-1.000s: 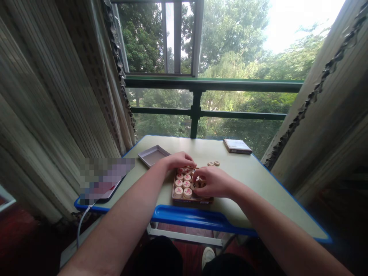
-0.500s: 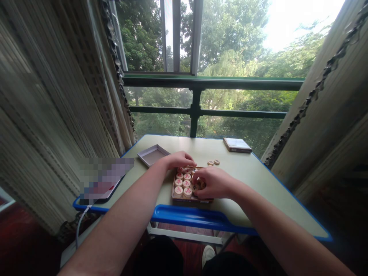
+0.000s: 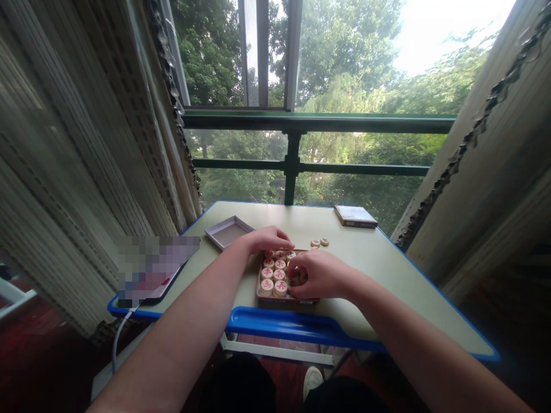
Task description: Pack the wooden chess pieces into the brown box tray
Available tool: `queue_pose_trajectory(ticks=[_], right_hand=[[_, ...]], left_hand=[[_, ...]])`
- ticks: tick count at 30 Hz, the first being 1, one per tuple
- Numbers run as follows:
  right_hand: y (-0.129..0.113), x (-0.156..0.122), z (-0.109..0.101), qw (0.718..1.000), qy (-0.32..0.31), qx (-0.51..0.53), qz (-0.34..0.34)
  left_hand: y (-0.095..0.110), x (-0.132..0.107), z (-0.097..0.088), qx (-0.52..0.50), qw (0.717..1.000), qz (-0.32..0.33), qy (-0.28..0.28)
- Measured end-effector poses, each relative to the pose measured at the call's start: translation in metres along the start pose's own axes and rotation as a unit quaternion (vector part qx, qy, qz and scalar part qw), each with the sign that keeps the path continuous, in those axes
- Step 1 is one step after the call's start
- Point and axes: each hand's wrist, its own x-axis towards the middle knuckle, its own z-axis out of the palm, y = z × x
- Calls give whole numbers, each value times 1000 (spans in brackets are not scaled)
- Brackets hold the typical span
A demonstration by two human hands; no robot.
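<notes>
Rows of round, pale Chinese chess pieces with red characters fill the left and middle of a shallow box. My right hand bends over the box's right side, thumb and fingers curved around a piece with a dark character, partly hidden beneath them. At the far rim, my left hand has its fingers bent together; what lies at their tips is too small to make out. Two loose Chinese chess pieces lie on the table just beyond my right hand.
A shallow grey lid lies at the far left of the blue-edged table. A flat box is at the far right. To the left rests a tablet-like device, partly blurred, with a white cable. Curtains flank the window.
My right hand's fingers have shifted slightly over the dark-lettered pieces, covering more of them. My left hand stays in place.
</notes>
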Motion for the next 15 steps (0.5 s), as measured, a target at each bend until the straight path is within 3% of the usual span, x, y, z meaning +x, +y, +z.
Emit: queue_pose_trajectory(ticks=[15], right_hand=[[-1,1,1,1000,4,10,-9]], left_hand=[[-3,2,1,-12,1000,-3,-1]])
